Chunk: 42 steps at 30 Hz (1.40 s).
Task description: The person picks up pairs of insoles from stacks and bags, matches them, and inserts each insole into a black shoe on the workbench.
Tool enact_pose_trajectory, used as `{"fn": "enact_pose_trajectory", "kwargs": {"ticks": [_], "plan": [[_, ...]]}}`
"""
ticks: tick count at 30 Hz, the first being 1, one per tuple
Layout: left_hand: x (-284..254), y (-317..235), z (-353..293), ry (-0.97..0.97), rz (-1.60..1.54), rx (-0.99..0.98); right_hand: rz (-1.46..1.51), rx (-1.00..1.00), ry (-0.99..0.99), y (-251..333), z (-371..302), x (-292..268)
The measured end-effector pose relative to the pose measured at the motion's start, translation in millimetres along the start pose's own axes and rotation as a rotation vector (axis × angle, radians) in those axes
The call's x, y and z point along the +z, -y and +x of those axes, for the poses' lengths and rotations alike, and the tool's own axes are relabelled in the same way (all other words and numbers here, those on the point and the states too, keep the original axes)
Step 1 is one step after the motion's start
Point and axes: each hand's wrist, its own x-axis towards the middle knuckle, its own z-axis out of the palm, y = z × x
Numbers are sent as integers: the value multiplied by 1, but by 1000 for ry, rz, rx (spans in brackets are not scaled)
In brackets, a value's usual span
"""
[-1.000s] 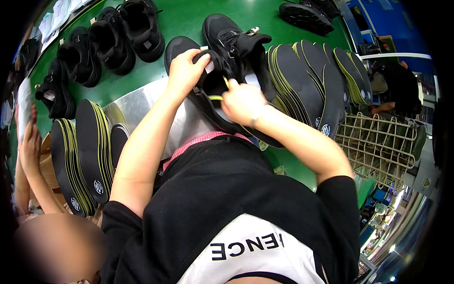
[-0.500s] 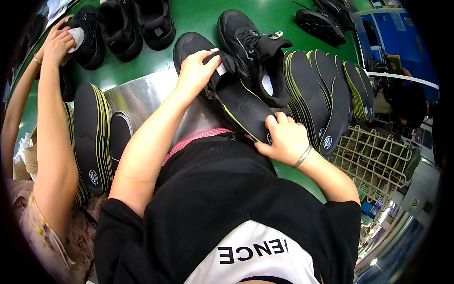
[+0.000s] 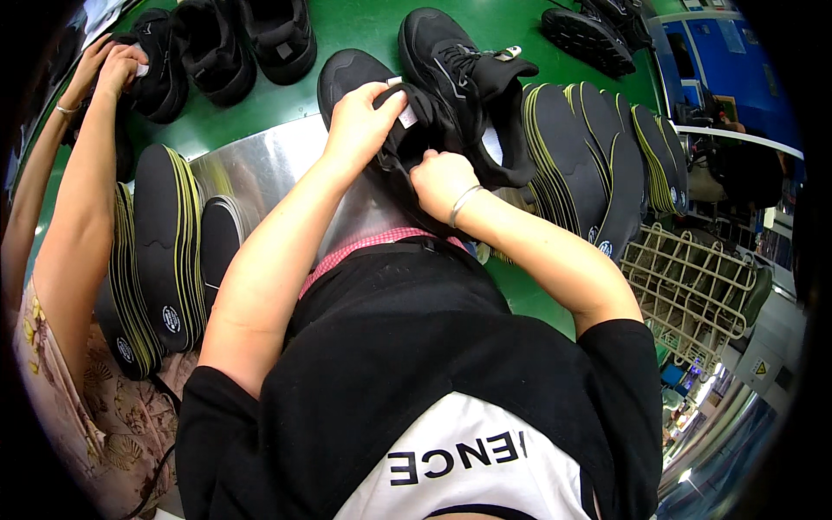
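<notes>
A black shoe (image 3: pixel 351 74) lies toe away from me in front of my waist. My left hand (image 3: pixel 364 126) is closed on its tongue, where a white label shows, and holds the opening back. My right hand (image 3: pixel 445 186) is curled at the shoe's opening, its fingers partly hidden inside, so what they grip cannot be seen. The insole is out of sight now. Just right of it sits a second black shoe (image 3: pixel 442 65) with laces and a small pale tag, untouched.
Stacked black insoles with yellow edges stand at right (image 3: pixel 563 156) and left (image 3: pixel 165 251). A metal plate (image 3: pixel 277 169) lies on the green table (image 3: pixel 355 26). At left, another person's hands (image 3: pixel 117 69) work on a black shoe. A wire basket (image 3: pixel 685 286) is at right.
My right hand has moved up and left from the insole's heel end into the shoe's opening; the insole has gone from view. My left hand keeps its hold.
</notes>
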Motion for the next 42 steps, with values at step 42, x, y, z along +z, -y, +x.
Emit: {"fn": "enact_pose_trajectory", "kwargs": {"ticks": [42], "plan": [[-54,8,5,74,-97,70,558,2,-473,-53,-52,-17]]}}
